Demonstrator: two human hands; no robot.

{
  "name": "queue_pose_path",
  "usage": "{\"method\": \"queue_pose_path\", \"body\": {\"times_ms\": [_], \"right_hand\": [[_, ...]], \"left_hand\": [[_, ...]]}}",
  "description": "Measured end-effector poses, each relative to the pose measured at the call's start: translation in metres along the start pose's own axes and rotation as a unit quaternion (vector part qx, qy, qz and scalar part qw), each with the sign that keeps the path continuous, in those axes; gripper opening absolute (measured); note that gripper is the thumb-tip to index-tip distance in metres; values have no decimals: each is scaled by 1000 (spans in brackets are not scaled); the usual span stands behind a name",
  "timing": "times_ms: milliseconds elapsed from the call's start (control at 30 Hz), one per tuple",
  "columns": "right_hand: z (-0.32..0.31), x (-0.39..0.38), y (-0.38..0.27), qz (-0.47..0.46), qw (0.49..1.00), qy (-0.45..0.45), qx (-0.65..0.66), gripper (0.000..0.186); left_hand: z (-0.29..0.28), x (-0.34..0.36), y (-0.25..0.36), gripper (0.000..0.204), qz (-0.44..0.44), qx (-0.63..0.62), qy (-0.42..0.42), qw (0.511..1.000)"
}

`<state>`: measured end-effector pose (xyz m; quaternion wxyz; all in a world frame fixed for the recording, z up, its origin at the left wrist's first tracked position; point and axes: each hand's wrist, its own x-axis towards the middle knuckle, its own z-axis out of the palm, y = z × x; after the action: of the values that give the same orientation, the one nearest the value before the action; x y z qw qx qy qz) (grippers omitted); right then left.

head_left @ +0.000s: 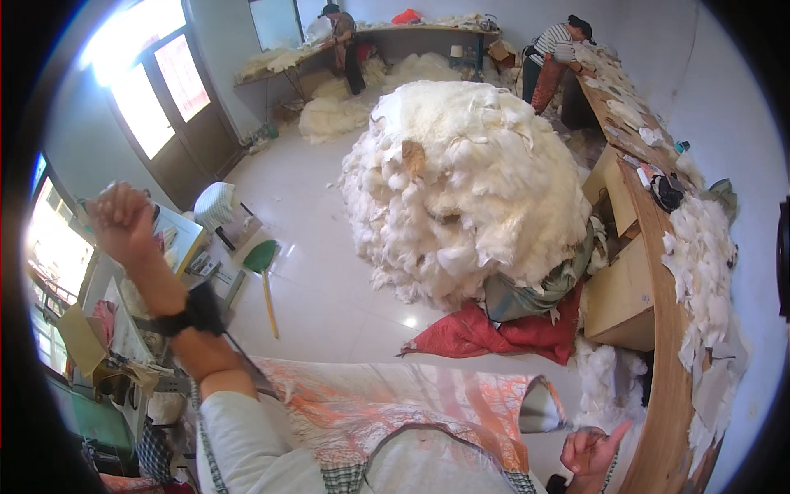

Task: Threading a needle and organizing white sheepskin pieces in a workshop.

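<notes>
My left hand [123, 221] is raised at the far left with its fingers curled in; whatever they may hold is hidden. A black band [195, 311] circles that wrist. Low on the right, my right hand [591, 451] has its thumb stretched out and its other fingers bent inward. A thin checked strip [611, 471] runs beside it; I cannot tell if the fingers grip it. Across my front spreads a white and orange printed smock [387, 403] with checked trim. Its round sleeve-like opening [541, 405] lies just above my right hand.
A huge heap of cream fleece pelts [469, 189] stands ahead on a red sack [494, 333]. A green dustpan [261, 255] lies on the floor. A wooden workbench [671, 329] lines the right. Two people [550, 58] work at the back. A covered stool [216, 206] stands left.
</notes>
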<state>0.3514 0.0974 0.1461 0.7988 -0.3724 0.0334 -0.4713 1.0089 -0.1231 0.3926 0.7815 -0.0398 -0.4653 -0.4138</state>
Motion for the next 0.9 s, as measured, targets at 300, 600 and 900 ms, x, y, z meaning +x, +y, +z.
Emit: {"method": "queue_pose_path", "body": {"times_ms": [300,600,900], "right_hand": [[94,15,-58,-713,692,-2,115,57],[70,41,-78,-748,616,247,6,64],[40,67,-16,-528,713,220,-406,45]], "left_hand": [[-204,-27,177,14,70,253,358,896],[-101,-163,-141,18,-552,349,118,748],[79,-300,-288,16,-712,181,-408,542]]}}
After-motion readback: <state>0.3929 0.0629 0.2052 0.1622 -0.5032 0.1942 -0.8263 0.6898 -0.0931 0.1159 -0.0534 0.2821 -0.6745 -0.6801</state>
